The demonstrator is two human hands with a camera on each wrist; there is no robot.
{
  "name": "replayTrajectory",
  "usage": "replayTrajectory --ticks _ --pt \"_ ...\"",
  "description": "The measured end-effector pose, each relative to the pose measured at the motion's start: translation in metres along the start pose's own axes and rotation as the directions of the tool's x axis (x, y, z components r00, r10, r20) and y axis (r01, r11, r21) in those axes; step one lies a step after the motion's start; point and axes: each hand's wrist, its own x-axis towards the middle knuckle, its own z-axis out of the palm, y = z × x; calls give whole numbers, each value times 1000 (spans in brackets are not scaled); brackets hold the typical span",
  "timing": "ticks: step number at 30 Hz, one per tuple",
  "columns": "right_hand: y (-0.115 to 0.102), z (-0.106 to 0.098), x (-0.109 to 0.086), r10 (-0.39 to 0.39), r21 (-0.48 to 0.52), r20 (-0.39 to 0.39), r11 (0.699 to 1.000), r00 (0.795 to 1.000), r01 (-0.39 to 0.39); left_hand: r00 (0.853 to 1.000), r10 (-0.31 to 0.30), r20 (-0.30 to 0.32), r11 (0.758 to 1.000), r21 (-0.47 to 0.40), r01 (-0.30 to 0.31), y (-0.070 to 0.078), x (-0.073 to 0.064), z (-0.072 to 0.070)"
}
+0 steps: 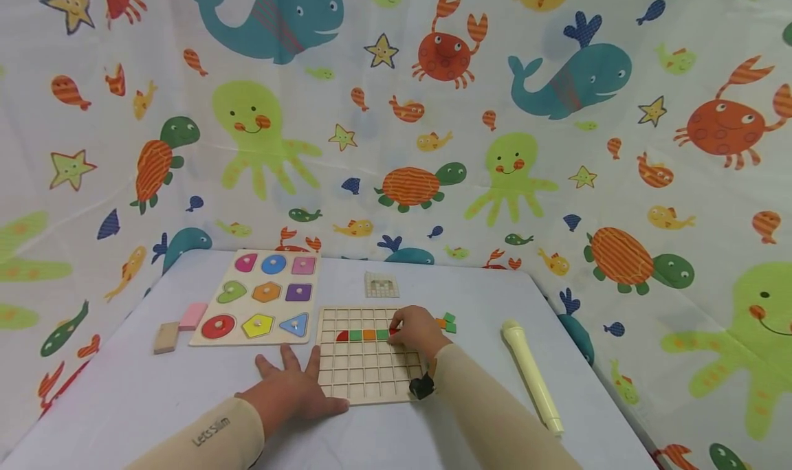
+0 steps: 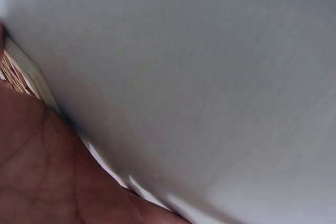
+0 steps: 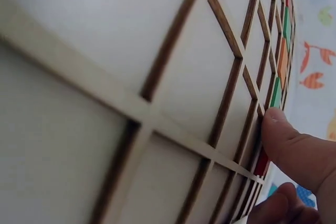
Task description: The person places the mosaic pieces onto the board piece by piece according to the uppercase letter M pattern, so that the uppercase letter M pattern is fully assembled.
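the right hand (image 1: 419,331) pinches a red piece (image 3: 261,162) between thumb and fingers at the right end of a short row on the wooden grid board (image 1: 365,372); in the right wrist view the thumb lies against that piece. leftward from it, in the same row, sit a green square, an orange square (image 1: 369,334), another green square and a red piece with a curved edge (image 1: 342,336) — five pieces side by side in the upper part of the grid.

the left hand (image 1: 291,389) lies spread on the tabletop (image 1: 173,387), fingers straight and apart, at the lower left corner of the board.

just right of the board, past the right hand, are loose green and orange pieces (image 1: 449,322). a small patterned card (image 1: 381,288) lies behind the board. to the left stands out a knobbed shape puzzle (image 1: 278,310) with nine coloured shapes — beside it a pink block (image 1: 193,316) and a wooden block (image 1: 166,337). a pale yellow stick (image 1: 533,377) lies at the right.
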Motion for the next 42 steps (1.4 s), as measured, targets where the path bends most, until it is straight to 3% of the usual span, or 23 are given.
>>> replayTrajectory --ticks 26,35,42 --pt "-2 4 3 68 -21 25 997 997 -68 1000 0 -5 1000 12 0 0 -1 0" --pt "-13 4 -7 19 -117 2 993 1000 -19 1000 -3 -1 1000 15 3 1 0 -1" --pt "-19 6 -10 70 -145 36 987 997 -64 1000 1 3 1000 24 -2 1 2 0"
